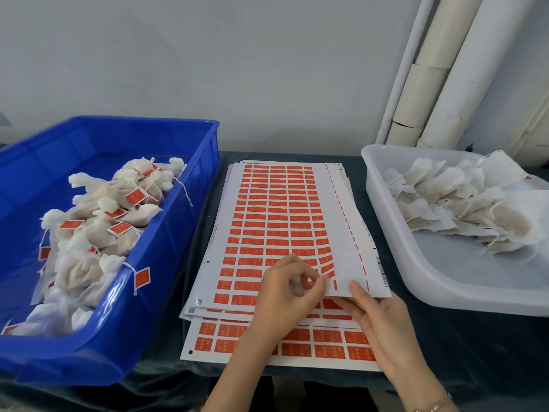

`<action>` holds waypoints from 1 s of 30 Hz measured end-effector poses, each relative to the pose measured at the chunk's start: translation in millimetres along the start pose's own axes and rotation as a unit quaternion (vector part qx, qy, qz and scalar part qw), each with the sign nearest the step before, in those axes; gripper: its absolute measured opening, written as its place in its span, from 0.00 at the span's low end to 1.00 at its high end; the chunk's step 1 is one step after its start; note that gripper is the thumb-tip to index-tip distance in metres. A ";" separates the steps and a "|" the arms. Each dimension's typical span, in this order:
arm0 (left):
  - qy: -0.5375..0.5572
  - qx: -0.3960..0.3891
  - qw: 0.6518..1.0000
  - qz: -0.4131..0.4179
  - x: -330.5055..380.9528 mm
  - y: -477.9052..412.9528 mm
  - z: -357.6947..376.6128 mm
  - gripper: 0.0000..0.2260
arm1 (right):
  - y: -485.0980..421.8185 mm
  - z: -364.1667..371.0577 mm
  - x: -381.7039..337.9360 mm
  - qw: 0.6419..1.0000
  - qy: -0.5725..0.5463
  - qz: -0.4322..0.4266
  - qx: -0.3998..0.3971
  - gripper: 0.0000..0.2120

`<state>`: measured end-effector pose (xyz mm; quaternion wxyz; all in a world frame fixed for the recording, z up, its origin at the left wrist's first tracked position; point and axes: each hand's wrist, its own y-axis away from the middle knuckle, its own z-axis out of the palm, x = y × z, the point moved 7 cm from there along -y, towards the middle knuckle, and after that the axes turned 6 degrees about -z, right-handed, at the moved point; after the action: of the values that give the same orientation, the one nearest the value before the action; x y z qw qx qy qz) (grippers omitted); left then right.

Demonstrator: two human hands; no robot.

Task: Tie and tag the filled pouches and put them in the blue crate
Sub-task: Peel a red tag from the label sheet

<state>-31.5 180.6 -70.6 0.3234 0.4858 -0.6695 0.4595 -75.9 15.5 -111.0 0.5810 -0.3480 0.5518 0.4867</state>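
Observation:
A stack of white sheets with red sticker tags (276, 221) lies in the middle of the table. My left hand (289, 295) pinches a red tag at the top sheet's near right part. My right hand (383, 325) has its fingers under the lifted near right corner of that sheet, thumb on top. The blue crate (184, 221) on the left holds several tied white pouches with red tags (98, 233). A clear tub (445, 281) on the right holds several untied filled pouches (463, 203).
The table is covered with a dark cloth (463, 346). White pipes (439, 69) run up the wall at the back right. A bracelet (432, 407) sits on my right wrist.

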 end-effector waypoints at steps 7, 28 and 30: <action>0.050 0.108 0.991 -0.061 -9.5 0.7 -18.7 0.08 | 1.1 0.6 -1.7 1.000 -0.023 -0.001 -0.001 0.20; 0.123 0.145 0.978 -0.082 -13.3 -0.3 -25.1 0.07 | 38.8 -0.4 -51.4 0.923 0.279 -0.255 0.073 0.17; 0.123 0.122 0.983 -0.068 -9.4 -0.6 -21.8 0.07 | 25.5 21.5 -56.6 0.923 0.296 -0.247 -0.002 0.15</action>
<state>-28.2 204.1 -70.7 0.3724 0.5060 -0.5287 0.5707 -88.9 32.7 -49.0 0.4922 -0.6029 0.5940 0.2033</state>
